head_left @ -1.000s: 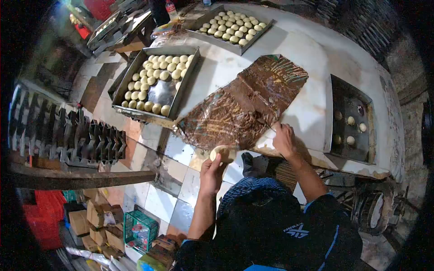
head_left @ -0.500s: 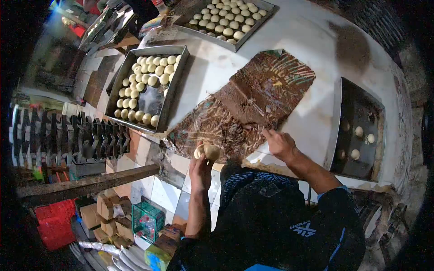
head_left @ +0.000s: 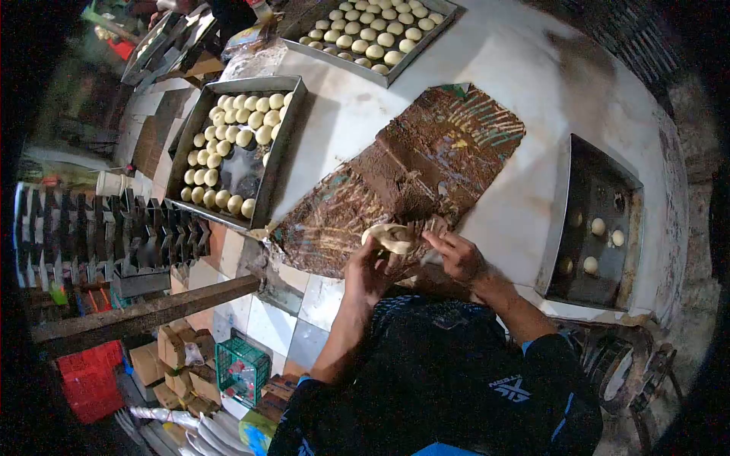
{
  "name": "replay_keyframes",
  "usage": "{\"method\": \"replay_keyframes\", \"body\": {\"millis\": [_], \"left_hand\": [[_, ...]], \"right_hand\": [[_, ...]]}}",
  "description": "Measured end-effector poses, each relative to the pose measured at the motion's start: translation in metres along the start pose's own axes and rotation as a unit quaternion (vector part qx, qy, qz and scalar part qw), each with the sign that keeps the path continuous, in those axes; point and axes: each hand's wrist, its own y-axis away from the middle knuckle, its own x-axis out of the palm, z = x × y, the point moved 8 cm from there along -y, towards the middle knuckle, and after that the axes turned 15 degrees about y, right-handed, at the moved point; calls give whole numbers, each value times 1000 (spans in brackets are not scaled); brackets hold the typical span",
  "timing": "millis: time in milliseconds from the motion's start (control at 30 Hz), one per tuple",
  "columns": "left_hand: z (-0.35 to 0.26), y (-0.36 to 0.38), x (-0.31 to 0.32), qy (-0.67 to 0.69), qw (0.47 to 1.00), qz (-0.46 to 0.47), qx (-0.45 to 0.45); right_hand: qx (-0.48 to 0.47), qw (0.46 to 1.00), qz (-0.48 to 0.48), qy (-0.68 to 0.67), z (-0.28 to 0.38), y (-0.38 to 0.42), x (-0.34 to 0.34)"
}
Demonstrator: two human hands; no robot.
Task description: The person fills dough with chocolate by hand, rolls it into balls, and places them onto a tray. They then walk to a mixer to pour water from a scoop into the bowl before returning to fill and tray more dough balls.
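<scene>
Pale dough (head_left: 392,238), flattened and hollowed, rests in my left hand (head_left: 368,275), whose fingers curl round it at the near edge of the sheet. Close on its right is my right hand (head_left: 459,257), its fingers pinched on a thin tool that is too blurred to name. Brown paste (head_left: 399,173) lies in a thick mound on the smeared, colourful sheet (head_left: 319,220), just beyond both hands.
A deep tray (head_left: 291,125) of dough balls stands at the left, another full tray (head_left: 388,76) at the top. The dark tray (head_left: 561,213) at the right holds several balls. A wooden beam (head_left: 152,308), crates and boxes are lower left.
My left hand has moved right and up with the dough, which now shows flattened and open. My right hand has come left and slightly down, close beside it.
</scene>
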Motion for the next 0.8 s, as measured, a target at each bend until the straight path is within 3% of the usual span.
{"method": "replay_keyframes", "body": {"millis": [33,100,167,233,267,300,367,400,433,467,500,533,600,633,667,700,767,800], "left_hand": [[-2,-2,-9,-2,1000,4,1],[-11,-2,-26,-61,998,14,33],[-19,7,-15,-32,996,47,65],[-28,19,-5,-1,994,64,89],[-29,25,-2,-7,992,95,81],[-28,19,-13,8,989,140,50],[-28,42,13,-65,965,164,195],[-33,61,25,-273,868,216,355],[-34,80,38,-335,833,220,381],[-46,104,43,-445,726,187,490],[-52,128,46,-540,595,144,578],[-62,142,40,-541,593,137,580],[-81,164,25,-453,701,190,517],[-90,178,14,-226,824,245,459],[-96,188,4,-129,856,288,409],[-105,197,-10,-29,875,328,355],[-113,213,-40,-59,874,324,357],[-120,228,-50,-121,834,320,433]], "right_hand": [[0,1000,-4,2,4,3,-4],[86,990,66,89,-3,12,-3],[60,987,7,149,-2,9,0],[14,992,-82,93,20,-5,-12],[94,995,-24,-33,38,-26,-23],[90,995,-27,-32,62,-43,-30],[184,936,3,-301,89,-66,-23],[145,964,-14,-223,111,-78,-35],[105,983,-32,-146,134,-88,-45],[71,992,-79,-65,153,-92,-55],[65,992,-80,-70,168,-95,-56],[35,990,-123,-53,187,-95,-65],[-15,979,-194,-56,220,-91,-75],[-21,980,-188,-59,233,-88,-78],[-95,974,-189,-85,255,-84,-84],[-167,961,-188,-111,277,-78,-91],[-176,963,-157,-132,304,-70,-94],[-95,971,-83,-203,305,-70,-86]]}}
